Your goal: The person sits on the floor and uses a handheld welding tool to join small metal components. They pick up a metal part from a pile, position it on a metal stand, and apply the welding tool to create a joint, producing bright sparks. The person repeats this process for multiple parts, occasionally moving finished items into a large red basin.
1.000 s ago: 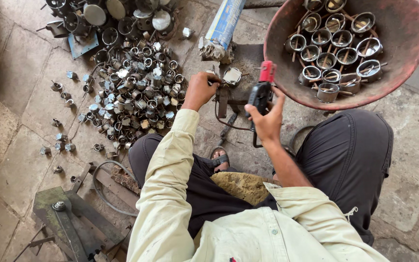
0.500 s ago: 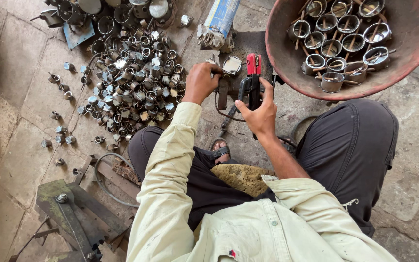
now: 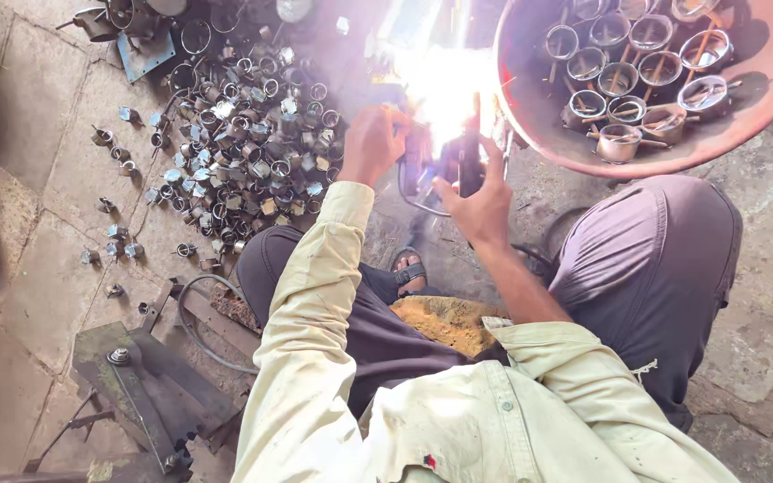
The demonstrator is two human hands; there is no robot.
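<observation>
A bright white glare (image 3: 445, 98) sits upper middle of the frame, between the person's two hands. The right hand (image 3: 480, 201) has its grip closed around a dark welding holder (image 3: 469, 161), fingers wrapped on the handle just below the glare. The left hand (image 3: 373, 143) is curled at the left edge of the light; it seems to pinch a small piece there, but the flare washes that out and I cannot tell what it holds, if anything. At upper right a reddish round basin (image 3: 762, 98) holds metal rings with handles (image 3: 619, 80) (packed side by side). At upper left a heap of small metal rings (image 3: 243, 143) is spread on the stone floor (image 3: 38, 268), with loose ones scattered leftward. A cable (image 3: 194, 317) curves beside the left knee.
</observation>
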